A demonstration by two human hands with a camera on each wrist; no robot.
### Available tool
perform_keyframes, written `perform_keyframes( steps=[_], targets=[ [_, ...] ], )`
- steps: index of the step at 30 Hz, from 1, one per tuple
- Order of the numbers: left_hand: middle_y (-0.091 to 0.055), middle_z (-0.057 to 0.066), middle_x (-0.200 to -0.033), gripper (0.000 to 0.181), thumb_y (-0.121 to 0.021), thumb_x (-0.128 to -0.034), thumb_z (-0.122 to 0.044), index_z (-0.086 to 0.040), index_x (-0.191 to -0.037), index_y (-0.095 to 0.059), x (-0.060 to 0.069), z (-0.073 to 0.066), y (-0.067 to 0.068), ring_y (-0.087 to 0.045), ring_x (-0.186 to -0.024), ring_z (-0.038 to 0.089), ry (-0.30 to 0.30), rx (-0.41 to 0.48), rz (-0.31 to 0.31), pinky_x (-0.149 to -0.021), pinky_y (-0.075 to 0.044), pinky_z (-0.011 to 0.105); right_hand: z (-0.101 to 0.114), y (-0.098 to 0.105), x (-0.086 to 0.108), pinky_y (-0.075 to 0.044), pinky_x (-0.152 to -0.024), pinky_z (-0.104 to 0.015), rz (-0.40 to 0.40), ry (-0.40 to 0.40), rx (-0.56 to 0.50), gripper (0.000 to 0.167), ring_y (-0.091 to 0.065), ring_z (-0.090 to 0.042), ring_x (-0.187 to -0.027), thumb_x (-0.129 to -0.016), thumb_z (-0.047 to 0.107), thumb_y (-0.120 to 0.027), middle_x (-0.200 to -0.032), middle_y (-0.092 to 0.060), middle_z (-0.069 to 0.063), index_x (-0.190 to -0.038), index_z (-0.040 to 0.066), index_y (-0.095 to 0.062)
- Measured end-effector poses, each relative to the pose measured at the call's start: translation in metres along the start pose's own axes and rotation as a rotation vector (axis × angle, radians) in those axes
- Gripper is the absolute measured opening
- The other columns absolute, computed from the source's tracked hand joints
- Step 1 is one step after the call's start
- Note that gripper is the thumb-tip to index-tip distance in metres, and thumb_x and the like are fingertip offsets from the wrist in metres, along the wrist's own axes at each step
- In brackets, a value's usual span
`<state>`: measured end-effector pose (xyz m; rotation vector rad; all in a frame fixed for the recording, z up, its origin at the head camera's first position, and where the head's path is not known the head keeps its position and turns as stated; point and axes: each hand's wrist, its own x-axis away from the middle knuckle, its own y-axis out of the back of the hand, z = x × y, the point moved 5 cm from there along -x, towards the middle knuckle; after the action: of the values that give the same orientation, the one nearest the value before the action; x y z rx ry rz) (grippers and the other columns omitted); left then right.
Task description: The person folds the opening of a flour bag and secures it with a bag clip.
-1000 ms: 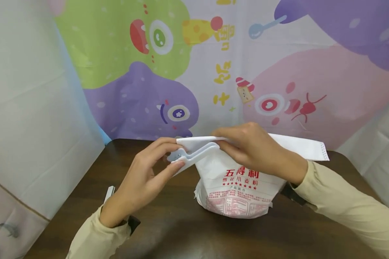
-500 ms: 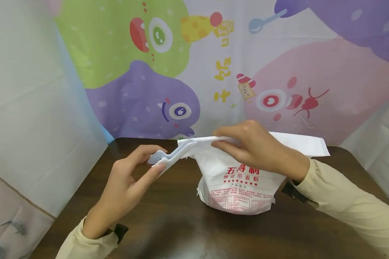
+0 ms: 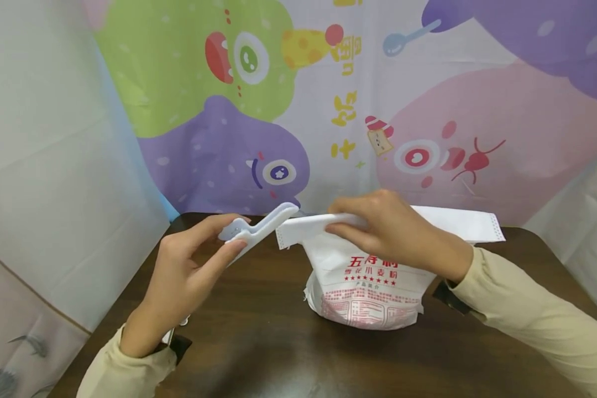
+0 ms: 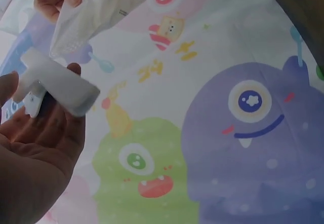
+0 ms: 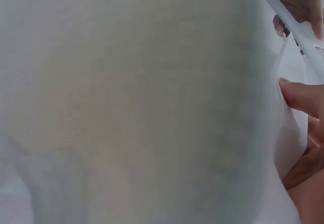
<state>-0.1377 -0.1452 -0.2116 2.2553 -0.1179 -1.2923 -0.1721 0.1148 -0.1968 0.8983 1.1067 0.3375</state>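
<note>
With the sealing clip [image 3: 258,236] pinched by the left hand [image 3: 184,271] at its ten o'clock, the flour bag [image 3: 363,304] pinched by the right hand [image 3: 390,226] could be unfolded by slackened grip.

This looks like a small booth walled with cloth, the wider room being hidden: in the head view, a curtain [image 3: 328,110] printed with cartoon monsters [image 3: 204,155] hangs at twelve o'clock, pale creased sheets [image 3: 55,143] close in at nine and three, and a dark brown table [image 3: 288,354] spreads toward six.
</note>
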Motion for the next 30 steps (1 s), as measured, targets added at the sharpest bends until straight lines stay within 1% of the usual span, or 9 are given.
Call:
perform_keyframes(
  steps=[8, 11, 14, 17, 19, 21, 24, 27, 30],
  targets=[
    [-0.060, -0.010, -0.068, 0.017, -0.064, -0.0941, -0.001, -0.010, -0.109, -0.066, -0.004, 0.006, -0.003, -0.053, -0.053, 0.004, 0.027, -0.087, 0.087, -0.049, -0.044, 0.018, -0.001, -0.002, 0.003, -0.035, -0.047, -0.023, -0.012, 0.015, 0.011, 0.010, -0.039, -0.003, -0.052, -0.087, 0.018, -0.078, -0.065, -0.055, 0.013, -0.091, 0.015, -0.069],
    [-0.058, -0.010, -0.067, 0.010, -0.053, -0.1008, -0.005, -0.009, -0.105, -0.061, -0.006, 0.009, -0.005, -0.054, -0.053, 0.004, 0.081, -0.105, 0.119, -0.049, -0.046, 0.021, -0.001, -0.003, 0.005, -0.037, -0.048, -0.023, -0.025, 0.035, 0.006, 0.010, -0.040, -0.003, -0.052, -0.087, 0.018, -0.078, -0.066, -0.058, 0.013, -0.092, 0.015, -0.070],
    [-0.058, -0.007, -0.067, 0.013, -0.044, -0.1045, -0.009, -0.007, -0.105, -0.057, -0.008, 0.010, -0.006, -0.055, -0.056, 0.006, 0.132, -0.130, 0.140, -0.051, -0.048, 0.025, -0.001, -0.004, 0.006, -0.038, -0.049, -0.023, -0.030, 0.044, -0.002, 0.010, -0.040, -0.003, -0.053, -0.087, 0.018, -0.077, -0.068, -0.060, 0.013, -0.094, 0.014, -0.071],
    [-0.062, -0.005, -0.071, 0.011, -0.046, -0.1047, -0.009, -0.005, -0.111, -0.056, -0.009, 0.010, -0.007, -0.057, -0.059, 0.007, 0.139, -0.118, 0.152, -0.054, -0.050, 0.025, -0.001, -0.005, 0.006, -0.038, -0.050, -0.023, -0.025, 0.043, -0.008, 0.009, -0.041, -0.003, -0.053, -0.088, 0.019, -0.077, -0.068, -0.060, 0.013, -0.094, 0.014, -0.071],
    [-0.063, -0.006, -0.071, 0.012, -0.051, -0.1033, -0.008, -0.006, -0.113, -0.057, -0.010, 0.010, -0.007, -0.054, -0.057, 0.005, 0.135, -0.108, 0.152, -0.053, -0.047, 0.022, -0.001, -0.005, 0.006, -0.039, -0.050, -0.023, -0.022, 0.042, -0.011, 0.010, -0.042, -0.002, -0.053, -0.088, 0.019, -0.076, -0.068, -0.060, 0.014, -0.095, 0.015, -0.071],
    [-0.064, -0.007, -0.071, 0.013, -0.055, -0.1013, -0.006, -0.006, -0.113, -0.061, -0.010, 0.010, -0.007, -0.052, -0.054, 0.005, 0.145, -0.072, 0.147, -0.051, -0.044, 0.020, -0.001, -0.006, 0.006, -0.040, -0.051, -0.023, -0.017, 0.041, -0.017, 0.010, -0.043, -0.002, -0.054, -0.089, 0.020, -0.076, -0.069, -0.061, 0.014, -0.095, 0.015, -0.071],
    [-0.067, -0.007, -0.073, 0.011, -0.061, -0.0986, -0.006, -0.008, -0.108, -0.066, -0.009, 0.012, -0.009, -0.053, -0.053, 0.008, 0.208, 0.032, 0.151, -0.051, -0.044, 0.021, -0.001, -0.007, 0.006, -0.041, -0.052, -0.023, -0.011, 0.038, -0.020, 0.009, -0.044, -0.002, -0.054, -0.089, 0.021, -0.076, -0.069, -0.061, 0.015, -0.096, 0.015, -0.072],
    [-0.072, -0.002, -0.082, 0.008, -0.062, -0.0979, -0.006, -0.005, -0.106, -0.065, -0.008, 0.012, -0.011, -0.062, -0.060, 0.014, 0.274, 0.159, 0.170, -0.054, -0.050, 0.026, -0.002, -0.007, 0.006, -0.040, -0.051, -0.023, -0.005, 0.032, -0.023, 0.009, -0.043, -0.002, -0.054, -0.090, 0.021, -0.075, -0.068, -0.060, 0.015, -0.096, 0.016, -0.072],
    [-0.074, 0.003, -0.089, 0.010, -0.059, -0.0996, -0.005, -0.002, -0.109, -0.057, -0.009, 0.012, -0.012, -0.068, -0.071, 0.018, 0.301, 0.243, 0.196, -0.060, -0.053, 0.028, -0.002, -0.008, 0.007, -0.040, -0.051, -0.023, -0.002, 0.028, -0.019, 0.009, -0.043, -0.002, -0.054, -0.090, 0.021, -0.075, -0.068, -0.059, 0.014, -0.096, 0.015, -0.071]
  ],
)
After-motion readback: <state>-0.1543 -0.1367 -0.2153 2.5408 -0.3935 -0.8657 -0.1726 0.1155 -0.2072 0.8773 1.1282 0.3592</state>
